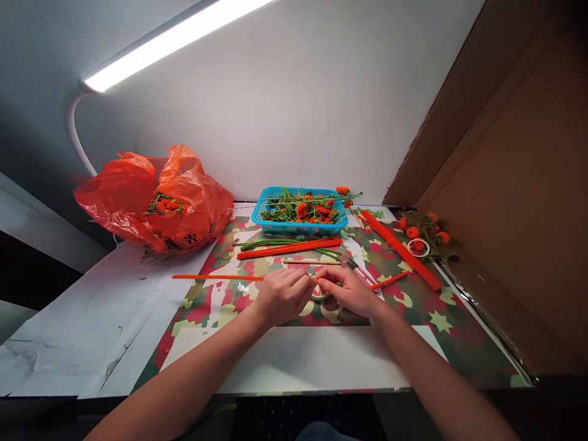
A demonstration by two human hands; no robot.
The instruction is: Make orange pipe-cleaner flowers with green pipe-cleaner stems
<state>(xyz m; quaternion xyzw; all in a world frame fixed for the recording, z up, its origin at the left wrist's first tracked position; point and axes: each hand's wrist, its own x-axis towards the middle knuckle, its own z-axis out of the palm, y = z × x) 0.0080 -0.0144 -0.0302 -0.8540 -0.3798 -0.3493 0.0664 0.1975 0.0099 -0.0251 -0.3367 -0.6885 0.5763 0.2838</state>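
My left hand (285, 295) is closed around an orange-red pipe cleaner (215, 277), whose long end sticks out to the left. Close beside it, my right hand (346, 291) pinches a small orange-red bit between thumb and forefinger; whether this is the same pipe cleaner's end I cannot tell. A roll of green tape (320, 297) lies under the fingertips, partly hidden. Another orange-red length (389, 281) shows to the right of my right hand. Behind the hands are a thin wooden stick (311, 262) and a pink-handled tool (365, 273), partly covered.
A bundle of orange-red pipe cleaners (289, 248) lies across green stems (269, 243). A second bundle (399, 250) slants at the right. Behind stands a blue basket (301, 229) of orange flowers. An orange plastic bag (119, 202) is left, flowers (413, 233) right, by a cardboard wall (505, 184).
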